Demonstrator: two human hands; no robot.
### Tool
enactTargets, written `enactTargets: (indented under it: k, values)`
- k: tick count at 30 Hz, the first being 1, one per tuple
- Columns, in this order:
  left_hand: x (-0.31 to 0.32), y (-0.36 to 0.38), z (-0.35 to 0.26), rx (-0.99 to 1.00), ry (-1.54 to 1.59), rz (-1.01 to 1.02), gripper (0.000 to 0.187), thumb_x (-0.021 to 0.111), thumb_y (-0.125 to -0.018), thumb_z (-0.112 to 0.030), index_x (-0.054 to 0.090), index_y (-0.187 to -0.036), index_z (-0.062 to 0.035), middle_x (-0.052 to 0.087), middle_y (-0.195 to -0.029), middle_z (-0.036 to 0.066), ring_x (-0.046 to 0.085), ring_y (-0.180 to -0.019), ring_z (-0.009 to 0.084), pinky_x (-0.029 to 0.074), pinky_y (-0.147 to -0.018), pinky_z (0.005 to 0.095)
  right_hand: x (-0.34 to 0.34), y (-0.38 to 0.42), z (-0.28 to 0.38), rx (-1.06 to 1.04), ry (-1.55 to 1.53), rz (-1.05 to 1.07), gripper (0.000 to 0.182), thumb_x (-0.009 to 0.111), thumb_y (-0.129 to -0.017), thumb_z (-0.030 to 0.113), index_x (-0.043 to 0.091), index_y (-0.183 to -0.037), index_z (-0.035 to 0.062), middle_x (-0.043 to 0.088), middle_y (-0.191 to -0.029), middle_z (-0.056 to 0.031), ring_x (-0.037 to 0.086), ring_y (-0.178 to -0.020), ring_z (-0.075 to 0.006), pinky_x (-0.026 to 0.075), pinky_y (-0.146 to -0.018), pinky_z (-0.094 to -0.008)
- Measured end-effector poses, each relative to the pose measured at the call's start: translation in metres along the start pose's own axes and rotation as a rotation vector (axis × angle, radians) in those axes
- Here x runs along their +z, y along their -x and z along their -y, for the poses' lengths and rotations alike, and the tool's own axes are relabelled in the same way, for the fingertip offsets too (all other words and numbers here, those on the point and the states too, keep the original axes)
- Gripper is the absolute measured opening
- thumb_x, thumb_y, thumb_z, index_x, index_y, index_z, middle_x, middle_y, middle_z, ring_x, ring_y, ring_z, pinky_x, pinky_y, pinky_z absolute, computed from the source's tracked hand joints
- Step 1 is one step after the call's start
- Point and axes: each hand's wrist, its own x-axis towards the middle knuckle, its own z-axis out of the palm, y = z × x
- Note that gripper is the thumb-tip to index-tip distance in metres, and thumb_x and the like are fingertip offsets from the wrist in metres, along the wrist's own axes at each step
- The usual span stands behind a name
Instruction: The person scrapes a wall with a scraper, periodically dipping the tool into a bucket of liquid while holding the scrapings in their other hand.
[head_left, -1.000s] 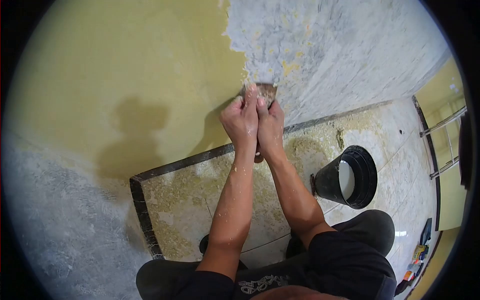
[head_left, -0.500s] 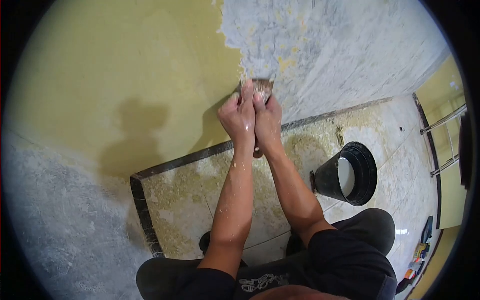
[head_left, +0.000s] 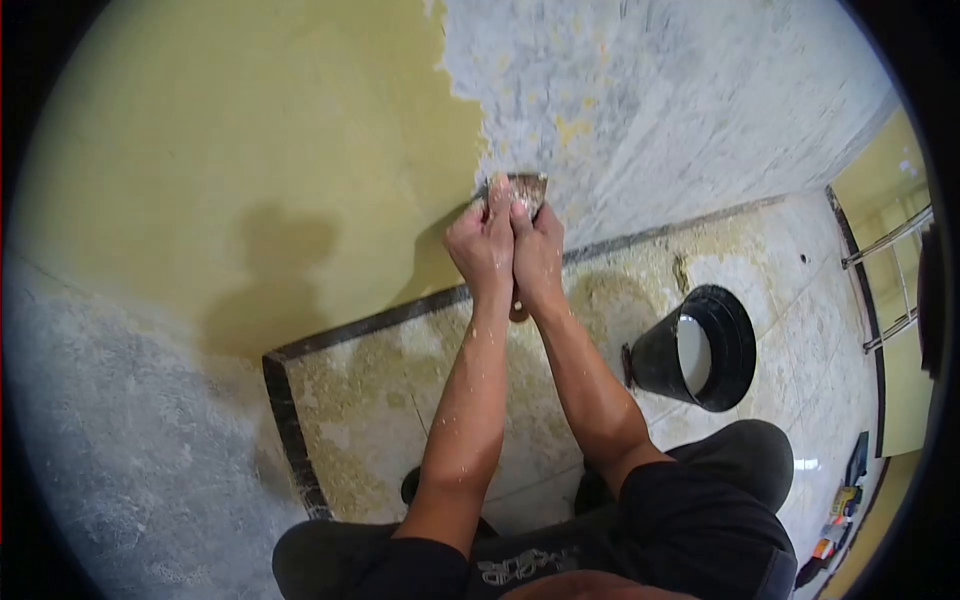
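Note:
Both my hands grip one scraper (head_left: 526, 188), its blade pressed flat against the wall at the border between yellow paint (head_left: 250, 130) and bare grey plaster (head_left: 660, 90). My left hand (head_left: 483, 245) wraps the handle with a finger stretched up onto the blade. Beside it, my right hand (head_left: 540, 255) is closed on the same handle. The handle's lower end (head_left: 518, 314) pokes out below my hands. Paint flecks dot my forearms.
A black bucket (head_left: 735, 345) with pale liquid stands on the floor to the right. Yellow paint scrapings litter the marble floor (head_left: 350, 400), which has a dark border strip (head_left: 285, 430). Small tools (head_left: 838, 505) lie at the far right, beneath a metal rail (head_left: 885, 245).
The scraper and both hands slid up the wall a little, then came back down slightly; the view shifted a touch.

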Motion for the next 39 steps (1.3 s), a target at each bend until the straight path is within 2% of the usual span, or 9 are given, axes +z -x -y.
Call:
enactTargets:
  k: [15, 17, 19, 21, 22, 31, 33, 34, 39]
  values:
    - [0.001, 0.001, 0.004, -0.005, -0.044, 0.014, 0.060, 0.069, -0.087, -0.047, 0.055, -0.067, 0.0081, 0.039, -0.050, 0.001, 0.035, -0.056, 0.0084, 0.036, -0.049, 0.0328, -0.003, 0.000, 0.007, -0.091, 0.036, 0.000, 0.023, 0.051, -0.095, 0.015, 0.059, -0.106, -0.0047, 0.066, -0.091, -0.0120, 0.057, -0.082, -0.0161, 0.047, -0.076, -0.0328]
    - [0.002, -0.005, -0.002, 0.047, -0.023, 0.013, 0.063, 0.067, -0.086, -0.051, 0.056, -0.065, 0.0072, 0.040, -0.048, 0.014, 0.033, -0.050, 0.0142, 0.036, -0.047, 0.0373, -0.002, -0.001, 0.020, -0.046, 0.071, 0.041, 0.025, 0.052, -0.094, 0.015, 0.059, -0.107, -0.0050, 0.066, -0.091, -0.0134, 0.057, -0.082, -0.0168, 0.047, -0.077, -0.0334]
    - [0.004, -0.004, 0.008, 0.057, -0.043, -0.003, 0.063, 0.066, -0.086, -0.052, 0.056, -0.065, 0.0070, 0.039, -0.048, 0.014, 0.034, -0.050, 0.0128, 0.036, -0.047, 0.0373, 0.002, -0.007, -0.010, -0.125, -0.008, 0.031, 0.025, 0.050, -0.094, 0.015, 0.059, -0.108, -0.0046, 0.066, -0.091, -0.0129, 0.057, -0.082, -0.0169, 0.048, -0.076, -0.0341]
    - [0.005, -0.001, 0.007, 0.036, -0.014, -0.051, 0.061, 0.070, -0.085, -0.048, 0.055, -0.065, 0.0074, 0.038, -0.050, 0.001, 0.035, -0.055, 0.0086, 0.035, -0.048, 0.0335, 0.004, -0.011, -0.023, -0.079, -0.087, 0.000, 0.025, 0.050, -0.095, 0.015, 0.059, -0.107, -0.0048, 0.066, -0.091, -0.0131, 0.057, -0.081, -0.0171, 0.048, -0.077, -0.0344]
    - [0.002, -0.005, -0.001, -0.005, -0.083, -0.028, 0.061, 0.071, -0.085, -0.048, 0.054, -0.064, 0.0074, 0.038, -0.049, 0.001, 0.035, -0.055, 0.0083, 0.035, -0.048, 0.0338, 0.002, -0.002, 0.015, -0.075, 0.017, 0.015, 0.025, 0.049, -0.095, 0.014, 0.059, -0.107, -0.0047, 0.067, -0.092, -0.0129, 0.058, -0.082, -0.0176, 0.047, -0.078, -0.0347]
    - [0.002, -0.001, -0.002, -0.008, -0.035, -0.036, 0.053, 0.070, -0.087, -0.042, 0.062, -0.067, 0.0070, 0.046, -0.050, 0.001, 0.039, -0.054, 0.0071, 0.038, -0.049, 0.0310, -0.002, -0.003, 0.006, -0.046, -0.006, 0.054, 0.022, 0.050, -0.095, 0.012, 0.059, -0.106, -0.0048, 0.066, -0.092, -0.0123, 0.058, -0.082, -0.0179, 0.048, -0.077, -0.0352]
    - [0.007, -0.003, 0.008, -0.019, 0.065, -0.003, 0.058, 0.069, -0.087, -0.045, 0.057, -0.066, 0.0073, 0.043, -0.048, 0.009, 0.037, -0.051, 0.0107, 0.037, -0.048, 0.0351, 0.001, -0.004, -0.002, -0.060, -0.086, 0.038, 0.021, 0.049, -0.096, 0.011, 0.059, -0.106, -0.0048, 0.066, -0.093, -0.0107, 0.058, -0.082, -0.0169, 0.047, -0.077, -0.0338]
    - [0.004, -0.001, 0.003, -0.011, -0.040, -0.010, 0.053, 0.071, -0.087, -0.040, 0.061, -0.066, 0.0069, 0.045, -0.051, -0.002, 0.038, -0.053, 0.0076, 0.036, -0.047, 0.0311, 0.006, -0.001, 0.001, -0.051, -0.114, -0.005, 0.020, 0.048, -0.097, 0.010, 0.059, -0.105, -0.0048, 0.066, -0.093, -0.0094, 0.057, -0.081, -0.0155, 0.047, -0.076, -0.0326]
    - [0.001, 0.005, 0.008, -0.012, -0.050, 0.009, 0.055, 0.071, -0.086, -0.041, 0.058, -0.065, 0.0081, 0.045, -0.050, 0.000, 0.037, -0.052, 0.0081, 0.035, -0.047, 0.0325, -0.002, 0.001, -0.002, 0.003, -0.070, 0.020, 0.020, 0.049, -0.097, 0.011, 0.059, -0.105, -0.0045, 0.065, -0.092, -0.0092, 0.057, -0.083, -0.0148, 0.047, -0.077, -0.0321]
